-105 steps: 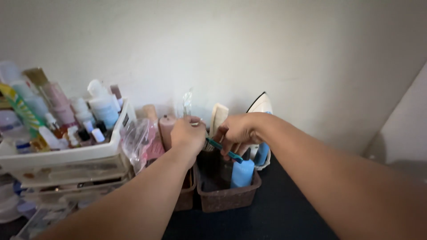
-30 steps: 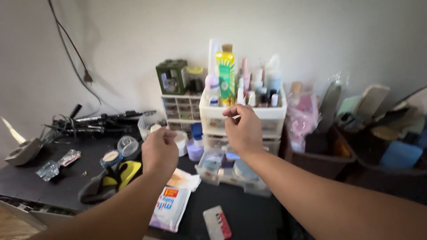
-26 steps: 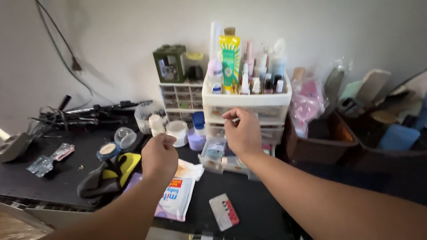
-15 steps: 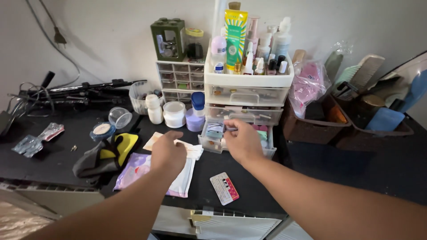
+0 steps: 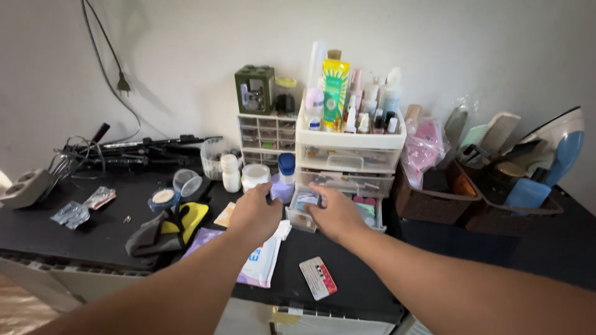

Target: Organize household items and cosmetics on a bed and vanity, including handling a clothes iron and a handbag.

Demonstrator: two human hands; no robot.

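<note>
My left hand [image 5: 254, 214] hovers with loosely spread fingers beside the pulled-out bottom drawer [image 5: 300, 218] of a white drawer unit [image 5: 351, 141]. Its fingertips are close to a purple jar [image 5: 280, 189]. My right hand [image 5: 335, 214] lies on the drawer's right part, with its fingers at the rim. I cannot tell whether it grips anything. The drawer holds several small packets. Bottles and a yellow-green tube [image 5: 335, 93] stand in the unit's top tray.
A wipes pack [image 5: 257, 267], a red-and-white card [image 5: 318, 278] and a grey-yellow cloth [image 5: 167, 226] lie on the black table near its front edge. White jars [image 5: 254, 177] stand behind. Brown baskets [image 5: 434, 201] and an iron [image 5: 555, 149] are at the right, cables and a tripod [image 5: 136, 149] at the left.
The view swung left from the baskets to the drawer unit. Both hands came down from chest height to the open bottom drawer; the teal comb has left my right hand.
</note>
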